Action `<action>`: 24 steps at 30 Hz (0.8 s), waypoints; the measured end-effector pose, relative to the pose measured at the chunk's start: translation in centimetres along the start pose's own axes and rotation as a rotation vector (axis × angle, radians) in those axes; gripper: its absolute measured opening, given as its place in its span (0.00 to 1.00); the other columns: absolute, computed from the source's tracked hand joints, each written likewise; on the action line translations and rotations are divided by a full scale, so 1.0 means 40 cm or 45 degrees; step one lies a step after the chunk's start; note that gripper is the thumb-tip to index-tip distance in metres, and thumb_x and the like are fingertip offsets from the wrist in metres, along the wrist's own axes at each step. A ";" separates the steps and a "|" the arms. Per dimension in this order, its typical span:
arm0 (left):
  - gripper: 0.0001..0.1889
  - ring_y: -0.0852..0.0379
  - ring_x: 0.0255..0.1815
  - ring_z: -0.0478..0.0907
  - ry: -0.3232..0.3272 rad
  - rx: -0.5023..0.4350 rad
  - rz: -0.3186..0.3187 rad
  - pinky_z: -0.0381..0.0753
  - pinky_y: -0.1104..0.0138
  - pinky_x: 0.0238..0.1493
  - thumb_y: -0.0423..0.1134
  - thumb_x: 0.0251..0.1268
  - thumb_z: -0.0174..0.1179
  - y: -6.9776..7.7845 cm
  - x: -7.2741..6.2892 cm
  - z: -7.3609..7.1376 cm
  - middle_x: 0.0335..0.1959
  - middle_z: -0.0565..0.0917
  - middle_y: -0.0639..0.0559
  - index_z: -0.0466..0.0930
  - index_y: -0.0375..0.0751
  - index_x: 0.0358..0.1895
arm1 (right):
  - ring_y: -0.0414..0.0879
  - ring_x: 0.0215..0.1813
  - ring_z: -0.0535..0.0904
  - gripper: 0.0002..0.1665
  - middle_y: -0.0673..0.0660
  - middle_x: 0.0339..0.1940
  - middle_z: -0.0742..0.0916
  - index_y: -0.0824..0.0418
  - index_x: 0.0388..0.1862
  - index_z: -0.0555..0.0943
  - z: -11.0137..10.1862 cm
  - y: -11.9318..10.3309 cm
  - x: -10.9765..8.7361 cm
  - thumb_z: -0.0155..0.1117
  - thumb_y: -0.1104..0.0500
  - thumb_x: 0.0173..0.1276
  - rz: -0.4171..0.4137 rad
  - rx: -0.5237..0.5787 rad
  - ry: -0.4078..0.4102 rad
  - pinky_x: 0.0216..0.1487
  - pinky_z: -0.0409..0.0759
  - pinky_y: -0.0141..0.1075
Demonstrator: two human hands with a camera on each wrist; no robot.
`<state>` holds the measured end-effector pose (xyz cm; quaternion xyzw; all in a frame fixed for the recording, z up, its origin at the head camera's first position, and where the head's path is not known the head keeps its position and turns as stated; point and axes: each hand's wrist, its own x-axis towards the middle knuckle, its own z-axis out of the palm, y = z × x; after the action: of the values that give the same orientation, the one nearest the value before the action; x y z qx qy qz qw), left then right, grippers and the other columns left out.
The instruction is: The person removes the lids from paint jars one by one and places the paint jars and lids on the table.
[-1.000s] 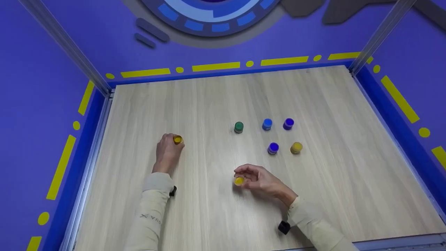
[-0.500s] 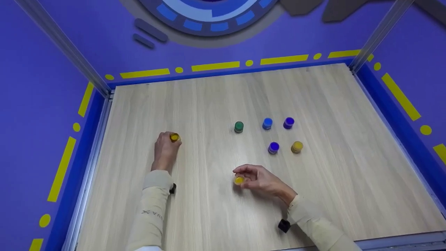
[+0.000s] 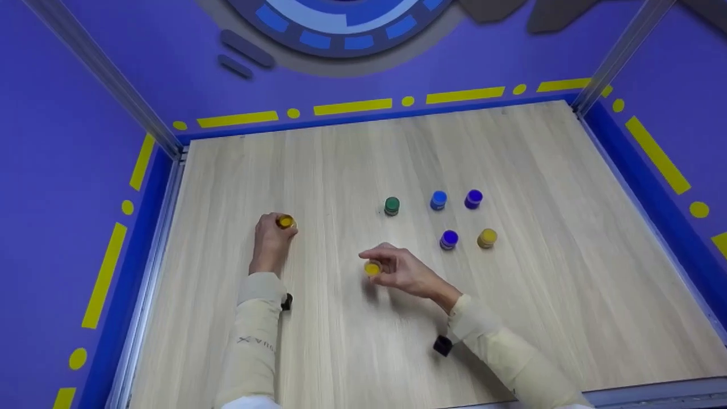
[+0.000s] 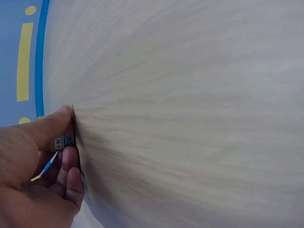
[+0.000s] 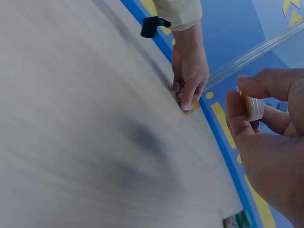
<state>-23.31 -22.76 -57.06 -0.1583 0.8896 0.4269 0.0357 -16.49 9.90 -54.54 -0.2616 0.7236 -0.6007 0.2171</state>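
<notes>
At the left of the table my left hand (image 3: 268, 244) holds a small yellow paint jar (image 3: 285, 222) between thumb and fingers, standing on the wood. The left wrist view shows part of the printed label on this paint jar (image 4: 61, 142), the rest covered by fingers. My right hand (image 3: 410, 274) is raised over the middle of the table, its shadow below. Between its thumb and fingers it pinches a small round lid (image 3: 372, 268). In the right wrist view this lid (image 5: 256, 109) has a pale, translucent ribbed side and a yellow face.
Several capped paint jars stand right of centre: a green jar (image 3: 392, 205), a light blue jar (image 3: 438, 200), a purple jar (image 3: 473, 199), a second purple jar (image 3: 448, 240) and a yellow ochre jar (image 3: 487, 238). Blue walls (image 3: 363, 85) enclose the wooden table (image 3: 341, 170).
My right hand has lifted and moved left and away from me with the lid. The left hand shifted slightly with its paint jar, then stayed in place.
</notes>
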 end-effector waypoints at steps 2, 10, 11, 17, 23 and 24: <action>0.21 0.43 0.63 0.72 0.001 -0.005 0.004 0.69 0.54 0.69 0.32 0.69 0.67 0.003 -0.001 0.006 0.57 0.74 0.39 0.75 0.31 0.61 | 0.49 0.53 0.74 0.29 0.59 0.55 0.83 0.63 0.66 0.81 0.001 -0.015 0.023 0.71 0.71 0.65 -0.009 -0.046 0.035 0.56 0.75 0.33; 0.20 0.43 0.61 0.73 0.057 0.013 0.058 0.70 0.53 0.67 0.30 0.69 0.66 0.012 -0.002 0.028 0.55 0.74 0.38 0.75 0.29 0.60 | 0.48 0.52 0.77 0.26 0.58 0.52 0.81 0.67 0.60 0.83 0.004 -0.074 0.123 0.73 0.73 0.62 0.005 -0.232 0.198 0.58 0.79 0.37; 0.20 0.43 0.61 0.73 0.060 0.008 0.055 0.70 0.53 0.67 0.30 0.69 0.66 0.011 -0.002 0.029 0.55 0.74 0.38 0.75 0.29 0.60 | 0.49 0.51 0.78 0.25 0.58 0.51 0.81 0.66 0.59 0.84 0.004 -0.079 0.136 0.74 0.72 0.62 -0.001 -0.242 0.217 0.57 0.80 0.38; 0.20 0.43 0.61 0.73 0.065 -0.036 0.017 0.70 0.54 0.67 0.30 0.68 0.66 0.001 0.001 0.029 0.56 0.75 0.38 0.76 0.30 0.61 | 0.51 0.47 0.78 0.22 0.60 0.46 0.81 0.67 0.54 0.84 0.004 -0.085 0.207 0.77 0.70 0.59 -0.135 -0.322 0.300 0.50 0.80 0.42; 0.21 0.44 0.61 0.73 0.056 -0.101 -0.043 0.70 0.54 0.68 0.29 0.68 0.67 -0.004 0.001 0.020 0.56 0.74 0.39 0.75 0.31 0.61 | 0.51 0.46 0.78 0.23 0.58 0.45 0.83 0.66 0.53 0.85 0.009 -0.083 0.278 0.80 0.67 0.58 -0.205 -0.433 0.347 0.49 0.80 0.47; 0.21 0.44 0.61 0.73 0.055 -0.117 -0.047 0.71 0.54 0.67 0.29 0.67 0.67 -0.005 0.001 0.021 0.57 0.74 0.39 0.75 0.30 0.61 | 0.51 0.46 0.78 0.23 0.58 0.46 0.83 0.66 0.53 0.85 0.010 -0.083 0.287 0.80 0.67 0.58 -0.203 -0.439 0.345 0.49 0.80 0.46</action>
<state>-23.35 -22.23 -57.74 -0.1853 0.8666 0.4631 0.0171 -24.67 1.81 -51.35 -0.2682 0.8151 -0.5130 0.0220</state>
